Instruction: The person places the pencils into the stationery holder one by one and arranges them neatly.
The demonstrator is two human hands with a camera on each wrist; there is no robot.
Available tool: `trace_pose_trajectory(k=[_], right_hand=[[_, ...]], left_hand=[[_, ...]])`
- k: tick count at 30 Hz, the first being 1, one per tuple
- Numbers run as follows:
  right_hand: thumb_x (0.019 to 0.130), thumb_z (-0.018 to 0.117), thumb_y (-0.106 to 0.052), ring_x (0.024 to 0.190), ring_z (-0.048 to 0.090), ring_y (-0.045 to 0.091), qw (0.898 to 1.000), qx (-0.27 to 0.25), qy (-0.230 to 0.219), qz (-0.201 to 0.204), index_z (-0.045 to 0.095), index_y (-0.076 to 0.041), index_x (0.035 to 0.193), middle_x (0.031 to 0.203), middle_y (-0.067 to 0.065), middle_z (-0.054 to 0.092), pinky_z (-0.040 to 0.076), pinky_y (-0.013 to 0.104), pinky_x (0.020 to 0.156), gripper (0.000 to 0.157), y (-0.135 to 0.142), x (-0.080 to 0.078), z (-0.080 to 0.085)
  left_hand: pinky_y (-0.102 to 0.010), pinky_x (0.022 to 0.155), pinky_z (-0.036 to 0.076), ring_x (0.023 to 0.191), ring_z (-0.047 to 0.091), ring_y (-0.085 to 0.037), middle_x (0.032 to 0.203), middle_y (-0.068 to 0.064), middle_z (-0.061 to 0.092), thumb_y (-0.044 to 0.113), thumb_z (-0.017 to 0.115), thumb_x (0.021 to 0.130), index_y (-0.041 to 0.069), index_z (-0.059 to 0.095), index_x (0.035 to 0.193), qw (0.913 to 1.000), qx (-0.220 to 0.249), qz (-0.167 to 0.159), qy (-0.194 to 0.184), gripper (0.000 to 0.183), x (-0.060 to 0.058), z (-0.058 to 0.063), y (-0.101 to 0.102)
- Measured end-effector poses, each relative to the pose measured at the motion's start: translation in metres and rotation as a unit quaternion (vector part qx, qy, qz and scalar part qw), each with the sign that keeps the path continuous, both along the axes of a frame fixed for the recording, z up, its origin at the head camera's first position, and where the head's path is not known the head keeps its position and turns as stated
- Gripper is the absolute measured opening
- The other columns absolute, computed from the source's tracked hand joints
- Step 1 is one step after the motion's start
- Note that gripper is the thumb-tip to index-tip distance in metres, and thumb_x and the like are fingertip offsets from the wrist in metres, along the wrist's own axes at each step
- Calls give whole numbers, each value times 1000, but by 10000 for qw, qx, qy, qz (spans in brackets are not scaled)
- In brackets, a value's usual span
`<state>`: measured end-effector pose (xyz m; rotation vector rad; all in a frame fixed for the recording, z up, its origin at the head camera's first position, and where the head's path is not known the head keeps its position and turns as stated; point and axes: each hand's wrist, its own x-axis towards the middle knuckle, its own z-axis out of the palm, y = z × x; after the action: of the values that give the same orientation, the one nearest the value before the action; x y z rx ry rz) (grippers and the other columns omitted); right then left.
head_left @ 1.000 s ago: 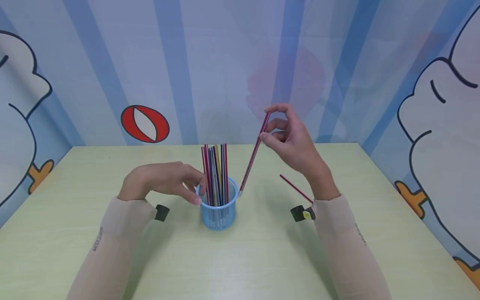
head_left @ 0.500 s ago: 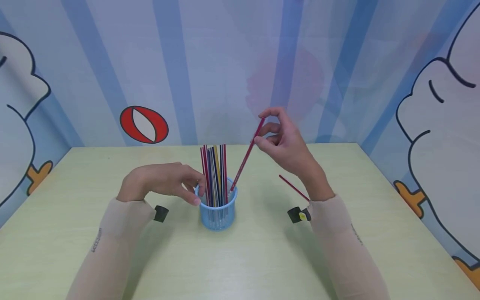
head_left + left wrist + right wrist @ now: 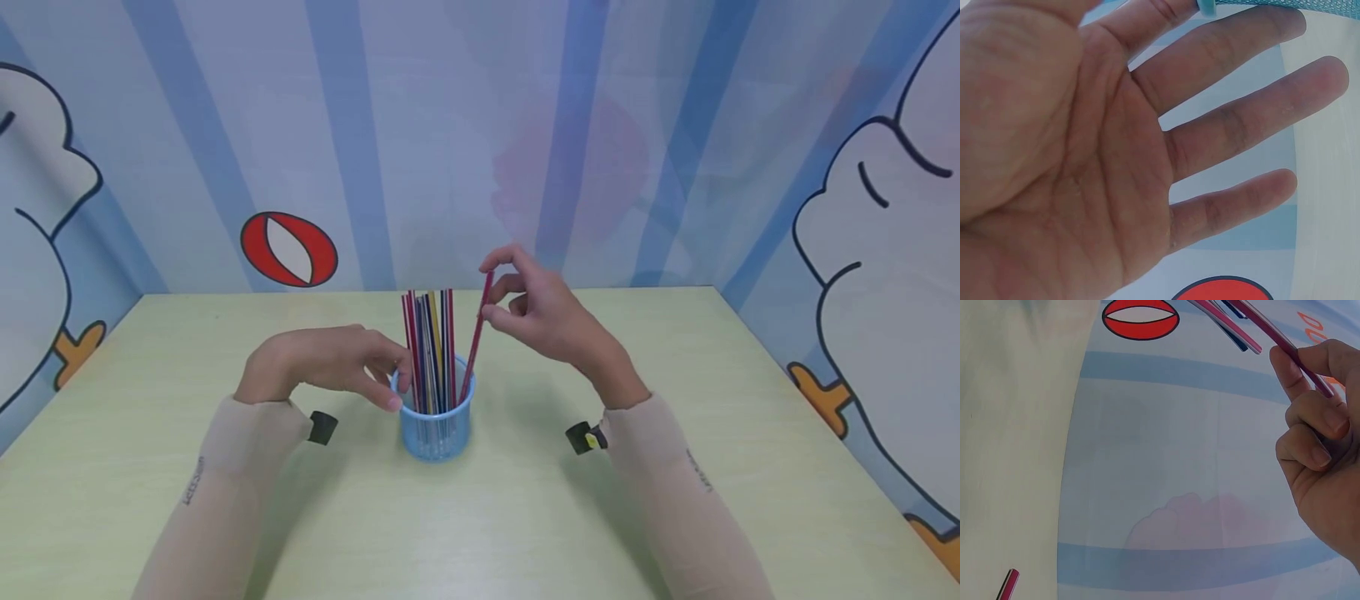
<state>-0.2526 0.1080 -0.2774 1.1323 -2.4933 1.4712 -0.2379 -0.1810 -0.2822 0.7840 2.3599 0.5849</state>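
Observation:
My left hand (image 3: 330, 362) holds the rim of a blue mesh pen cup (image 3: 437, 437) between thumb and index finger. In the left wrist view its other fingers stretch out straight, and a strip of cup mesh (image 3: 1322, 5) shows at the top. A bundle of red, navy and yellow pencils (image 3: 429, 354) stands upright in the cup. My right hand (image 3: 543, 312) pinches a red pencil (image 3: 477, 337) near its upper end. This pencil tilts slightly, its lower end inside the cup on the right. In the right wrist view, thumb and index finger (image 3: 1319, 359) grip it.
Another pencil (image 3: 1007, 585) lies on the pale table (image 3: 480, 533); my right forearm hides it in the head view. A blue striped backdrop (image 3: 465, 142) with a red oval print (image 3: 289, 249) rises behind the table. Small black wrist cameras (image 3: 323, 427) sit at both cuffs.
My right hand has moved left and down, bringing the red pencil's lower end from beside the cup into it. The pencil is more upright now. My left hand stays at the rim.

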Motion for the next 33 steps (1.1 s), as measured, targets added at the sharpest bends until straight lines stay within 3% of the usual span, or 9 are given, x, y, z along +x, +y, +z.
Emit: trace_pose_trajectory(k=[11,25,33], right_hand=[[98,63,-7,46,39,15,9985,454,157,260,44,-14,130,94,6,70,41,30,53,38,-12,0,-9],[98,65,-10,58,63,17,9970,757,2,166,44,-15,133,93,4,70,49,32,61,41,-17,-3,-16],[98,65,-11,55,59,17,9960,892,75,65,46,-15,135,92,1,68,46,31,58,42,-16,-3,-15]], left_hand=[[-49,97,49,114,62,-22,124,-1,66,33,76,90,20,65,101,10000,47,-6,-46,20,-1,0,1],[-50,98,48,113,62,-22,122,0,66,32,75,91,17,66,103,10000,32,-82,-20,23,-1,0,0],[-49,98,48,112,63,-21,120,0,67,32,75,90,20,65,100,9999,51,-103,-3,18,-1,-1,0]])
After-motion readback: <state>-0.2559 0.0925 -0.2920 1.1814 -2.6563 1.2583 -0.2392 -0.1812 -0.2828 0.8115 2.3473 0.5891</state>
